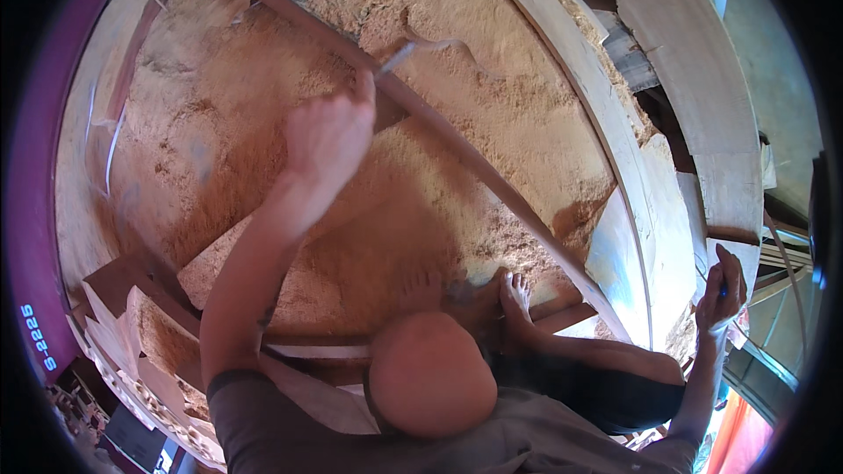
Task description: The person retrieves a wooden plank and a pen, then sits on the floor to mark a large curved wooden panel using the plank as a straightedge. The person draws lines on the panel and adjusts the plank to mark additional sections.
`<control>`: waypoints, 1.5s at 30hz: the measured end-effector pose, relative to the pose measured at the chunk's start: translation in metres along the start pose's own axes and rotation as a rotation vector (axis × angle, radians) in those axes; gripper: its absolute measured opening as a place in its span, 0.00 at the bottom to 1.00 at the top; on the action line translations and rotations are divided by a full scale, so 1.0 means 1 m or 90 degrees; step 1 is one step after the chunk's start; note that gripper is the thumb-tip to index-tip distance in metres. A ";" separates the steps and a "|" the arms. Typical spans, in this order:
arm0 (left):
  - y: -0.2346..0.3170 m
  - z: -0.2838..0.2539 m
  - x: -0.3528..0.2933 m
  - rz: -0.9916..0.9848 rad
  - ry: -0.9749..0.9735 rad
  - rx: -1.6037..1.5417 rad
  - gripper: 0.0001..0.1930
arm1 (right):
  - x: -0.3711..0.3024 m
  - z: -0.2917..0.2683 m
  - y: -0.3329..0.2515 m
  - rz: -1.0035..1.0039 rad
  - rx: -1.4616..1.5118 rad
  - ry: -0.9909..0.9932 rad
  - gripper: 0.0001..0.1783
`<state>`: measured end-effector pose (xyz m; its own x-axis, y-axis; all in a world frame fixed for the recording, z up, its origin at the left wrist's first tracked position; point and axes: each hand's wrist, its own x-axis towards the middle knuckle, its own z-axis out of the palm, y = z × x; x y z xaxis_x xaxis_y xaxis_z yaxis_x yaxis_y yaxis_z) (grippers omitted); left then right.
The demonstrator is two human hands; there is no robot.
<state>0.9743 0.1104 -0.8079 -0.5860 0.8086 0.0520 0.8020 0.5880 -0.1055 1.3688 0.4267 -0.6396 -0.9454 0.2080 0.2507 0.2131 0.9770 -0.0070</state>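
My left hand (329, 127) is above the long dark wooden beam (474, 158) that runs diagonally across the floor. Its fingers are closed, and a thin pale strip (397, 60) juts from their tips over the beam; motion blurs it. From there a thin curved line (452, 42) trails over the sawdust, and I cannot tell if it is cord or a shaving. Out at the far right, my right hand (724, 290) has curled fingers beside the curved board (729, 175). A small dark-blue spot shows at those fingers, but what they hold is unclear.
Sawdust (395, 184) covers the floor. A pale curved plank (571, 70) lies to the right of the beam. Wood offcuts (149, 325) pile at the lower left, beside a purple surface (44, 237). My knee (430, 377) and bare foot (518, 294) occupy the lower middle.
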 end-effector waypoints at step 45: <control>-0.024 0.011 0.007 -0.164 -0.088 -0.388 0.14 | 0.219 0.180 -0.160 0.215 0.829 0.005 0.29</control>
<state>0.9501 0.1015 -0.8159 -0.7439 0.6552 -0.1317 0.5330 0.7005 0.4746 1.0828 0.3245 -0.7580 -0.8912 0.4498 0.0595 0.0420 0.2124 -0.9763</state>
